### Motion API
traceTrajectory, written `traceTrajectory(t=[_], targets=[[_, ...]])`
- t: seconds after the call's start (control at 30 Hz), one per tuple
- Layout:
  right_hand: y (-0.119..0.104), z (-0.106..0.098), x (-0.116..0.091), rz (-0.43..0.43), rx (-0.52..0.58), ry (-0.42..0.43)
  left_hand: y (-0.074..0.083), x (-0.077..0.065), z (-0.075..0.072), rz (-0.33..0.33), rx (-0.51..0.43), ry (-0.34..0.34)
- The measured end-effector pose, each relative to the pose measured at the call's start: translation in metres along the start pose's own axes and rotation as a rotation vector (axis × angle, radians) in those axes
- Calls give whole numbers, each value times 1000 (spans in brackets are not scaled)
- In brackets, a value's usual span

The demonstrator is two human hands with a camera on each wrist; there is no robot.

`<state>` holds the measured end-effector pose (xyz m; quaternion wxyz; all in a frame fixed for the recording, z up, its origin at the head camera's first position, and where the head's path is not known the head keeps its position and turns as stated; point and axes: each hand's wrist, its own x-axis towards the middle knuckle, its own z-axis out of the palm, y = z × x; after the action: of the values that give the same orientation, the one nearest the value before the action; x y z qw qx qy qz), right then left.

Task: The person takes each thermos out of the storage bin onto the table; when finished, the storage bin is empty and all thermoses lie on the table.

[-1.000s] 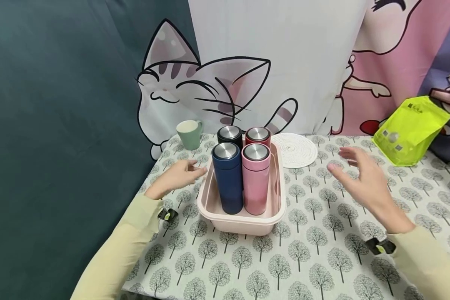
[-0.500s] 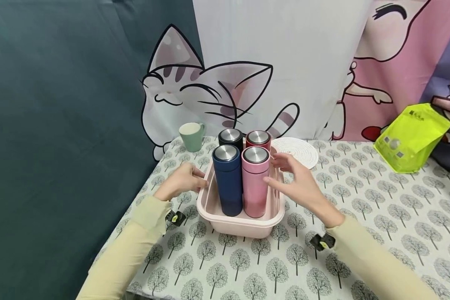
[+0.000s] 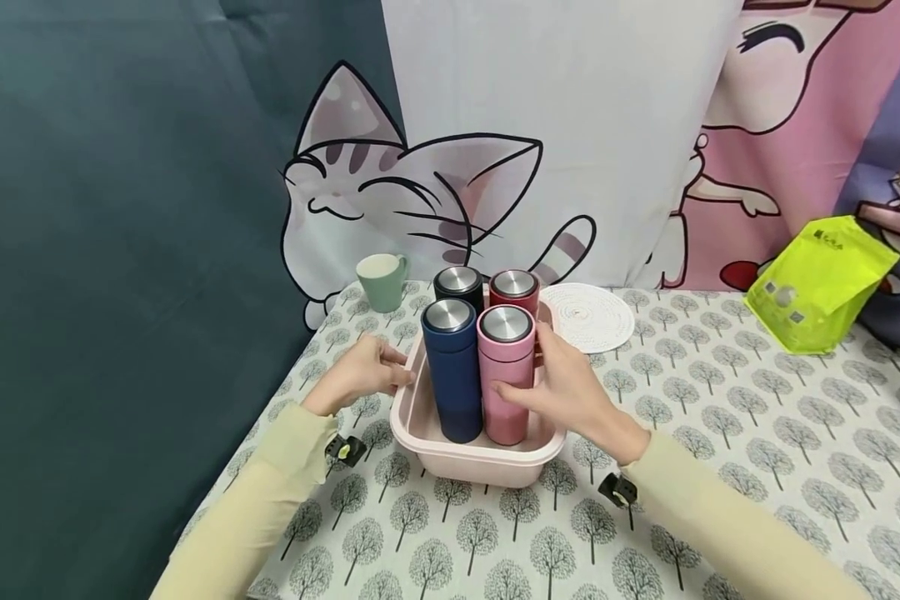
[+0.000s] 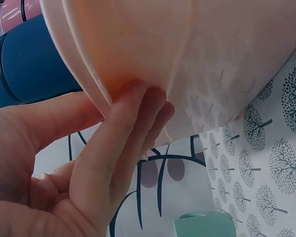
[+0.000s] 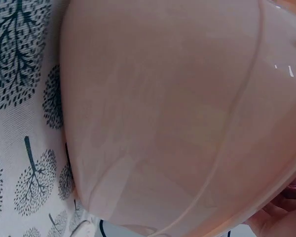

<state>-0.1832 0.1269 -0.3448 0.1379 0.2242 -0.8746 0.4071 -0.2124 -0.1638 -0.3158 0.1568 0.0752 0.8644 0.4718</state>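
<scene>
A pale pink plastic basin (image 3: 480,473) stands on the table and holds a navy thermos (image 3: 456,383), a pink thermos (image 3: 512,392), a black thermos (image 3: 450,292) and a red thermos (image 3: 527,293), all upright. My left hand (image 3: 363,368) pinches the basin's left rim. In the left wrist view its thumb lies over the rim and its fingers (image 4: 108,143) press the outer wall. My right hand (image 3: 573,392) grips the pink thermos, thumb across its front, other fingers partly hidden behind it. The basin's wall (image 5: 158,108) fills most of the right wrist view.
Behind the basin at the left is a green mug (image 3: 381,283). A round white woven mat (image 3: 591,317) lies at the back right of the basin. Farther right stands a bright yellow-green pouch (image 3: 821,287). A tree-patterned cloth (image 3: 705,467) covers the table.
My right hand has come left from beside the basin and taken hold of the pink thermos. My left hand has closed in on the basin's left rim and pinches it.
</scene>
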Motion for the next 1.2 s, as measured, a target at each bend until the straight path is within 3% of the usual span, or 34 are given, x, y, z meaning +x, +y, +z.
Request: traceTrajectory(t=[0.13,0.27,0.47,0.63,0.93,1.2], targets=[[-3,-2,-1,-8,49,37,0,1,-1,-1,-6,-5],[-9,-12,-3,-83,59,120,1,1,-2,-10,-9,2],[-23,-40,-3,-229,63,283,0,1,-2,-12,-8,-4],[-37,-66,-1,-295,91,380,1,-1,-3,-15,2,0],[-50,-106,-7,-269,124,541,1,2,-2,-14,-5,1],[-35,-118,-15,-188,83,654,0,0,-4,-28,1,1]])
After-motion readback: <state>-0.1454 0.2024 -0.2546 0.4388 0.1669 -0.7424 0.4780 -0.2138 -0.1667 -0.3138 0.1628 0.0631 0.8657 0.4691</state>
